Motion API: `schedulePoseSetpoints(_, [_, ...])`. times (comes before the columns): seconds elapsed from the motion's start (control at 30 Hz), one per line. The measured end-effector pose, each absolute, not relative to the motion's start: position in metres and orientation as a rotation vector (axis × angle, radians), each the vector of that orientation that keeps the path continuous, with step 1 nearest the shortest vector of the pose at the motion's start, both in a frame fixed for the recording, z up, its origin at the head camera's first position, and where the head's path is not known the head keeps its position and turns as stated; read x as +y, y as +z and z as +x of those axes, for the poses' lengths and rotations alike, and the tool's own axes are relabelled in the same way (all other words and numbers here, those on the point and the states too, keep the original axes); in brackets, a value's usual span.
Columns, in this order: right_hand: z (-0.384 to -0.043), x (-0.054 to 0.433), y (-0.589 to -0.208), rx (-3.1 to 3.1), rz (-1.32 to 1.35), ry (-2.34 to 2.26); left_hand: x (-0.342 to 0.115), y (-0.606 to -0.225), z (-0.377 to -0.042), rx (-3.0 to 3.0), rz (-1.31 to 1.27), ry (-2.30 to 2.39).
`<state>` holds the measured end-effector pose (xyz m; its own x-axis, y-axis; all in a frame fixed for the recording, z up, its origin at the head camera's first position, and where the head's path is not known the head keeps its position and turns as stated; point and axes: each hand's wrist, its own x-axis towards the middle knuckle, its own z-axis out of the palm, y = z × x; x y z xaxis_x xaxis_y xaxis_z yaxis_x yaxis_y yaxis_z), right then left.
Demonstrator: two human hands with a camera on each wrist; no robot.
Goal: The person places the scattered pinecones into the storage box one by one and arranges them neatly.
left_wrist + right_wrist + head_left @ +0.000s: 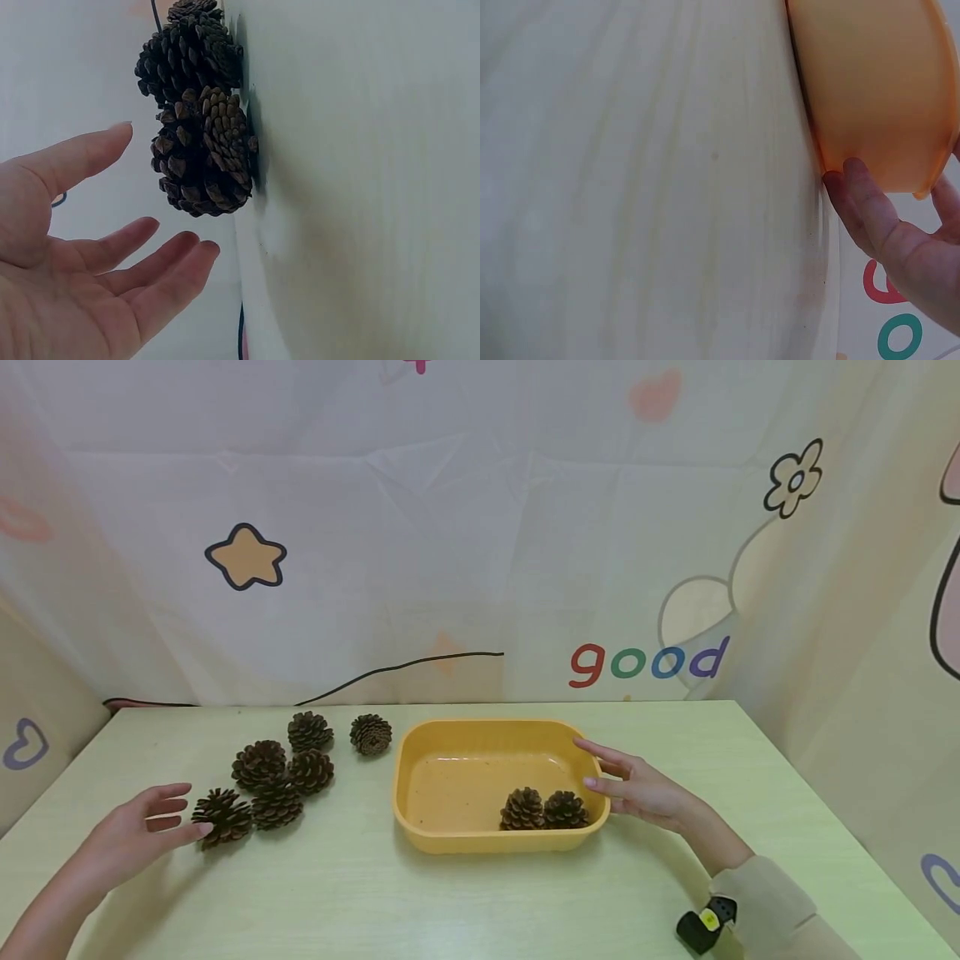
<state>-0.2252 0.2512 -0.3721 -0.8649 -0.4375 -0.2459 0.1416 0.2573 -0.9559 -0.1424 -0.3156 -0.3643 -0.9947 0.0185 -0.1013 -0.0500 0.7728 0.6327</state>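
My left hand (pixel 142 831) reaches beside the nearest pinecone (pixel 222 817), thumb and fingers spread apart. In the left wrist view a gap shows between the fingers and this brown pinecone (pixel 204 154); nothing is in the hand. At the right end of a yellow plastic basin (pixel 465 842), my right hand (pixel 648 792) holds the rim. The right wrist view has fingers (pixel 874 206) against the outer wall of the basin (pixel 877 90), with the thumb partly cut off near the rim. Two pinecones (pixel 522 810) lie in the basin's near right corner.
Several more pinecones (pixel 258 765) cluster on the pale wooden table (pixel 337 893) past the left hand. One pinecone (pixel 371 735) stands apart, left of the basin. A printed curtain (pixel 450 568) hangs behind the table's far edge. A black device (pixel 705 927) is by the right sleeve.
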Motion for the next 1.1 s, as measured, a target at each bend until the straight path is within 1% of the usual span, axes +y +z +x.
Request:
schedulePoseSetpoints(0.63, [-0.223, 0.25, -0.369, 2.069, -0.26, -1.643, -0.31, -0.369, -0.161, 2.798, -0.018, 0.922])
schedulePoseSetpoints(1.1, [-0.223, 0.25, -0.367, 2.053, -0.285, -1.651, -0.313, -0.366, -0.158, 2.841, -0.044, 0.877])
